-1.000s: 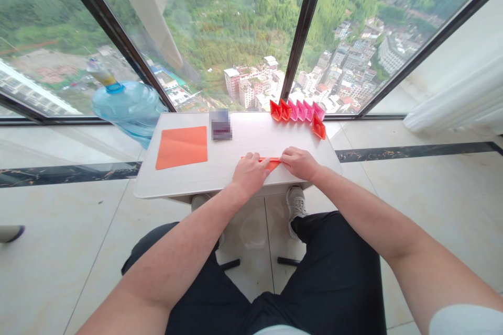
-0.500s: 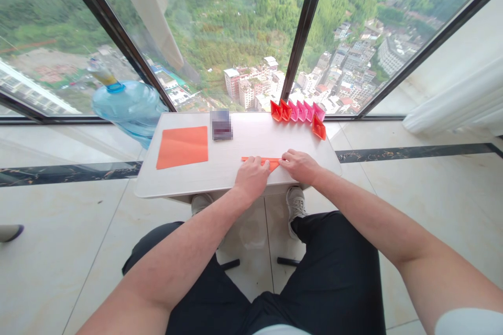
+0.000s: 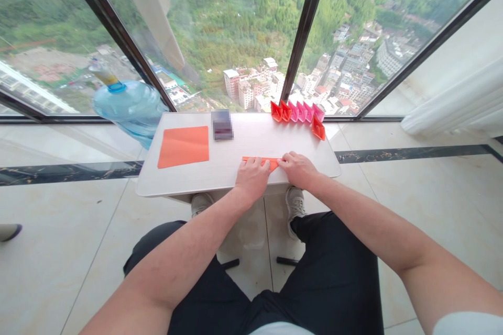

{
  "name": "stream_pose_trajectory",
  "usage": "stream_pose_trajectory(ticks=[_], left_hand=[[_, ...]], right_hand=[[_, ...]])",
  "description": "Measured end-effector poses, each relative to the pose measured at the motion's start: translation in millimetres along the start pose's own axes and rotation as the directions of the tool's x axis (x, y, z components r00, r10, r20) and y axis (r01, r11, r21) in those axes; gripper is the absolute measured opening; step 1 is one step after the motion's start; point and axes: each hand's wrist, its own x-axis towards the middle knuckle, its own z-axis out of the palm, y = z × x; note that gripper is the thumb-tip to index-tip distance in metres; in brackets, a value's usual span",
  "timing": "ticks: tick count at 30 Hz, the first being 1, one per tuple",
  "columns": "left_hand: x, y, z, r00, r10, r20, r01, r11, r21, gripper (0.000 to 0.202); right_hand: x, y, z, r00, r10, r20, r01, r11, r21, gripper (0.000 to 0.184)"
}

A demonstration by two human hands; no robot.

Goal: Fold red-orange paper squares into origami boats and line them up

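Note:
A folded orange paper (image 3: 262, 160) lies near the front edge of the small white table (image 3: 220, 178). My left hand (image 3: 251, 178) rests on its left part with the fingers curled down and pressing. My right hand (image 3: 298, 168) presses the right end, fingers bent over the paper's edge. Most of the paper is hidden under both hands; only a thin strip and a small corner show between them.
A flat orange paper sheet (image 3: 183, 146) lies at the table's left. A small dark box (image 3: 221, 124) stands at the back middle. Several folded red and pink paper boats (image 3: 298, 112) line the back right. A blue water jug (image 3: 128, 107) lies on the floor by the window.
My right hand has slid slightly left along the folded paper. My left hand stays in place.

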Motion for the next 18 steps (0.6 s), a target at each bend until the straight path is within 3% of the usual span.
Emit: stream_pose_trajectory(ticks=[9,18], left_hand=[[-1.0,3.7,2.2,1.000,-0.023,0.002,0.023,0.999,-0.024,0.030],[-10.4,9.1,-1.6,0.993,-0.116,0.018,0.117,0.990,-0.079,0.045]], right_hand=[[3.7,-21.8,-8.7,0.989,0.143,0.047,-0.143,0.990,-0.020,0.024],[2.2,-42.0,-5.8,0.969,0.236,0.075,-0.232,0.971,-0.064,0.050]])
